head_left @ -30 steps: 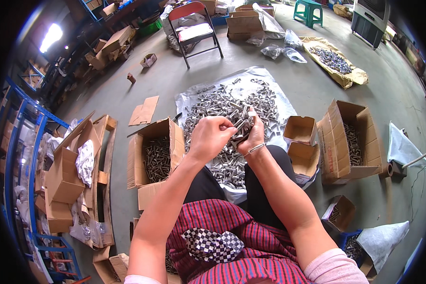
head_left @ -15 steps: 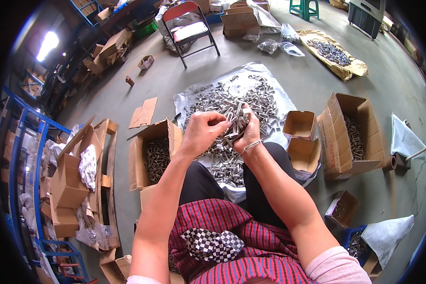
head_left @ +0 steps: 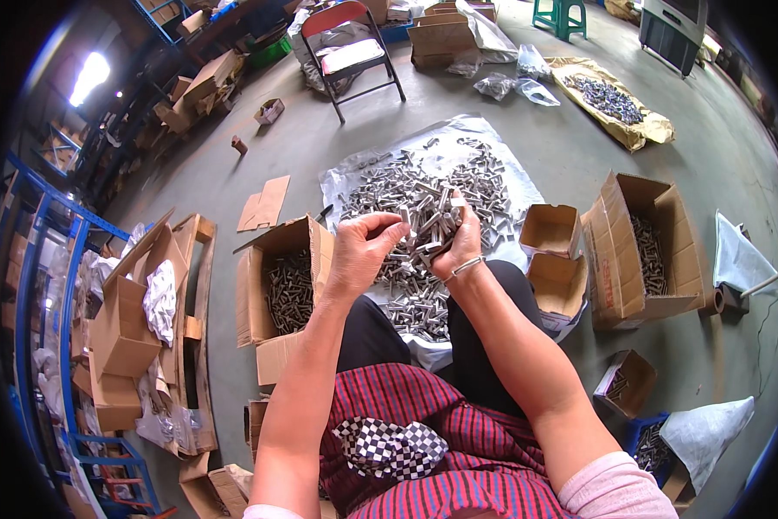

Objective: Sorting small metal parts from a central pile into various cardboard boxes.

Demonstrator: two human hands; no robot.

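My right hand [head_left: 461,245] grips a bundle of short silver metal pieces [head_left: 429,227] held up over my lap. My left hand [head_left: 360,251] pinches one metal piece [head_left: 403,216] at the bundle's left side. Beyond the hands a heap of the same metal pieces [head_left: 423,186] lies on a plastic sheet [head_left: 493,138] spread on the floor. A bracelet is on my right wrist.
An open cardboard box of metal parts [head_left: 285,281] stands at my left, a larger one [head_left: 644,251] at my right, with two small empty boxes [head_left: 551,251] between. A folding chair [head_left: 350,52] stands beyond. Blue shelving [head_left: 51,285] and stacked cartons fill the left.
Both hands have come slightly nearer and lower with the bundle. My left hand has shifted from gripping the bundle to pinching a single piece at its edge.
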